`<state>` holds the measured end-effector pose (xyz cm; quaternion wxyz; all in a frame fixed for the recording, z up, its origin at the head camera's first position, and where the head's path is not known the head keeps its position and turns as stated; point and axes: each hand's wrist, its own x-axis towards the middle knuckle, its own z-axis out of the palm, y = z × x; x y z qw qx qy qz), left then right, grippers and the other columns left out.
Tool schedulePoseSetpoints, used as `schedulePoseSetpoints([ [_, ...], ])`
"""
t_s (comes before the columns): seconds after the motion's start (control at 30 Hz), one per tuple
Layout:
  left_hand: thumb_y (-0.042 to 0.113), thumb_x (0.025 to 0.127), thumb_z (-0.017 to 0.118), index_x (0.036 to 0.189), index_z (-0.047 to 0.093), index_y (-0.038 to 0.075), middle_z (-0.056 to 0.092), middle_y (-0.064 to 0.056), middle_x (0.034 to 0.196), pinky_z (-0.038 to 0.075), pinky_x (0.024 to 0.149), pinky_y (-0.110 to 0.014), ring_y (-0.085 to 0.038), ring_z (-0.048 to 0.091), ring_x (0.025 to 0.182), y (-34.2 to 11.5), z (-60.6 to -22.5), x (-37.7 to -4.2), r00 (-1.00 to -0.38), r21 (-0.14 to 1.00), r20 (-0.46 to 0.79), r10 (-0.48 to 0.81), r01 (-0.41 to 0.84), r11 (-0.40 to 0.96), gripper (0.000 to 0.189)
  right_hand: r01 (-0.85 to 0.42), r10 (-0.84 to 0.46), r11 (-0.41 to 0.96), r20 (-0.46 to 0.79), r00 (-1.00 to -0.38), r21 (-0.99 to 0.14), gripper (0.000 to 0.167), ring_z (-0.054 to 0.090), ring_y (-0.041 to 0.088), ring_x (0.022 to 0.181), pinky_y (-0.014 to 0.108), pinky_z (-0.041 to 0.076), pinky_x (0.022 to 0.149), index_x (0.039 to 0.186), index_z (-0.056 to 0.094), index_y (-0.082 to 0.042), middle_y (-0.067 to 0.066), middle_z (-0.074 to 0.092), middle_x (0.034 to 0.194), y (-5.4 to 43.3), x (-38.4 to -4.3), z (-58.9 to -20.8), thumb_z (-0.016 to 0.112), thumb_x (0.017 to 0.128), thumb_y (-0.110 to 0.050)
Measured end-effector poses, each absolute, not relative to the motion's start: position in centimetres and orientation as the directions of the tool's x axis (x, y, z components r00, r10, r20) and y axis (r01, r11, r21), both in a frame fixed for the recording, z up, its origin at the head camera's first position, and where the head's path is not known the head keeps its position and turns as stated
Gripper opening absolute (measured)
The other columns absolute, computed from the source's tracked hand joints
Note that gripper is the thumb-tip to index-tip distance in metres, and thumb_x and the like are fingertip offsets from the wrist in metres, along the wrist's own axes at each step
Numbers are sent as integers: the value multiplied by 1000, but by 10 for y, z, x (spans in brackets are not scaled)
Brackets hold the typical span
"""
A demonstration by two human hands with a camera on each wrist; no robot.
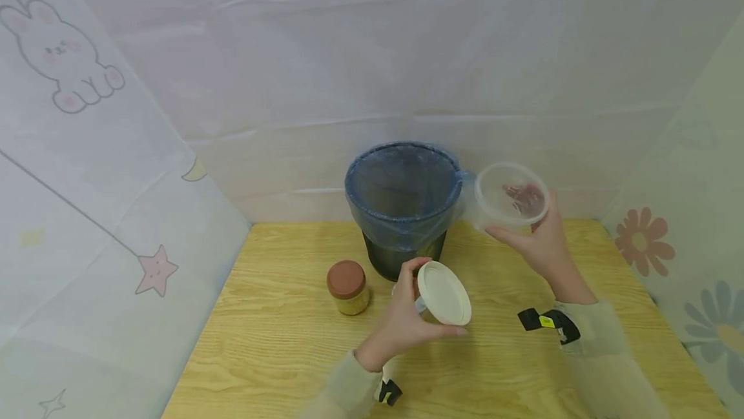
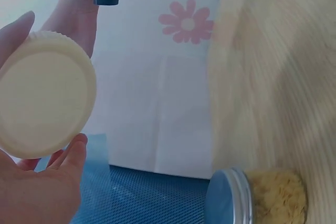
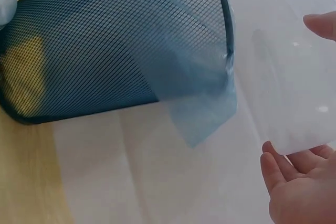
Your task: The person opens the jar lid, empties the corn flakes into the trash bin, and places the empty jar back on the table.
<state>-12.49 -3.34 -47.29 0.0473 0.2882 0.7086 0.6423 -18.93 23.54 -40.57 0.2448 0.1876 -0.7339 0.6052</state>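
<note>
My left hand [image 1: 401, 322] grips a round container with a cream lid [image 1: 444, 293] in front of the bin, the lid tilted toward the head view. In the left wrist view that lid [image 2: 47, 95] hides most of the container's body. My right hand [image 1: 543, 238] holds a clear plastic tub [image 1: 494, 193] up beside the bin's right rim, its fingers showing through the wall. The right wrist view has the tub [image 3: 299, 93] between thumb and fingers. A dark mesh waste bin [image 3: 105, 61] stands upright, lined with a blue plastic bag [image 1: 395, 228].
A small jar with a brown lid [image 1: 347, 279] and yellowish contents stands on the wooden table [image 1: 261, 341], left of my left hand. Behind the bin hangs a pale wall sheet [image 1: 290, 70]; side sheets carry printed figures. Black straps circle both wrists.
</note>
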Motion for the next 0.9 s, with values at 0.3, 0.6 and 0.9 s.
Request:
schedulePoseSetpoints([
  [0.3, 12, 68, 98, 150, 21, 23, 41, 1, 142, 42, 107, -35, -14, 50, 126, -10, -484, -118, -809, 928, 301, 505, 370, 39, 113, -499, 97, 296, 545, -833, -815, 94, 54, 16, 123, 20, 42, 100, 148, 42, -1, 7, 60, 131, 264, -169, -434, 82, 66, 23],
  [0.6, 17, 66, 99, 149, 24, 20, 33, 1, 142, 46, 103, -31, -12, 47, 126, 5, -505, -113, -797, 898, 327, 508, 429, 94, 112, -335, 159, 309, 396, -904, -890, 93, 52, 6, 121, 14, 40, 96, 150, 29, -11, -4, 56, 134, 281, -137, -474, 80, 77, 16],
  [0.9, 26, 69, 98, 152, 22, 21, 33, 0, 142, 43, 103, -26, -11, 47, 124, 16, -533, -108, -794, 904, 228, 564, 387, 180, 113, -188, 180, 375, 270, -946, -908, 76, 51, 1, 118, 10, 40, 89, 143, 32, -8, -2, 55, 135, 291, -116, -507, 81, 85, 0],
])
